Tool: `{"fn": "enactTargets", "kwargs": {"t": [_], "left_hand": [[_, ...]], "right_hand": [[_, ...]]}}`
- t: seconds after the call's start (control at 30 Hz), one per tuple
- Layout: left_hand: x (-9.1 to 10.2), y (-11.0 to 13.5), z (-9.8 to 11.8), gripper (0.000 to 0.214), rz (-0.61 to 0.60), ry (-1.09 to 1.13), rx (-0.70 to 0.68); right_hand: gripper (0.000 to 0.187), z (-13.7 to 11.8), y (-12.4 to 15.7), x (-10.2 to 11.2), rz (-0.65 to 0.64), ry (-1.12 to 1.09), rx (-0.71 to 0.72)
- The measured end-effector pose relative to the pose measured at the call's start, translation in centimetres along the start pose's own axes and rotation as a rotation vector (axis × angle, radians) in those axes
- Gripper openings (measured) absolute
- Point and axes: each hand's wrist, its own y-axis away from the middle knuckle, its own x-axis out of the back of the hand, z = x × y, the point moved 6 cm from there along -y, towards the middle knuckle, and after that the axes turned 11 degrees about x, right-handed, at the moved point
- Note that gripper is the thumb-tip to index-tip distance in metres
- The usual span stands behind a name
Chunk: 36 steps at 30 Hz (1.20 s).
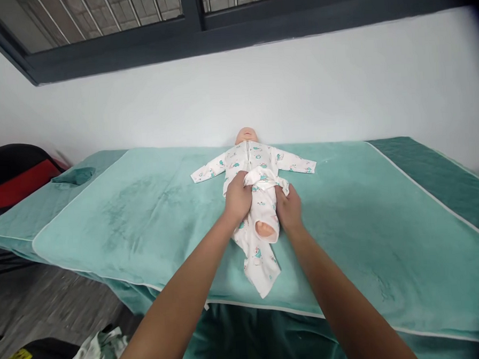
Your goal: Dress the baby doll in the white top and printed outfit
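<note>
Grasping the white trousers (262, 205) at either side of the doll's waist, the left hand (238, 198) and right hand (289, 206) face each other in the head view, fingers curled into the cloth. The doll (247, 135) lies on its back on green bedding (346, 222), its body between the hands and its head well beyond them. Past the hands, the white top (234, 162) looks to be on, one sleeve (210, 169) spread beyond the left hand, the other sleeve (297, 162) beyond the right. Just nearer than both hands, a bare foot (265, 229) shows inside one cuff, so that leg seems largely done. The second trouser leg (262, 269) trails nearer yet, flat-ended, no foot showing, so probably unfilled. Settling the waist also seems left: cloth is rucked between the hands, whether waistband or hem I cannot tell
</note>
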Motion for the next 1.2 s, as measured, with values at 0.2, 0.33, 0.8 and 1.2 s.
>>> {"fn": "enactTargets", "kwargs": {"t": [0.2, 0.33, 0.8, 1.2], "left_hand": [[-0.2, 0.5, -1.0, 0.022, 0.064, 0.12, -0.045], [0.6, 1.0, -3.0, 0.021, -0.101, 0.483, 0.087], [0.2, 2.9, -6.6, 0.017, -0.239, 0.973, 0.182], [-0.6, 3.1, -6.5, 0.026, -0.154, 0.769, 0.131]], "right_hand": [[0.026, 0.3, 0.2, 0.2, 0.049, -0.011, -0.016], [0.032, -2.0, -0.5, 0.8, 0.038, -0.133, 0.173], [0.036, -5.5, -3.7, -6.1, -0.895, -0.199, 0.073], [0.032, -4.1, -3.6, -5.1, -0.733, -0.739, -0.076]]}}
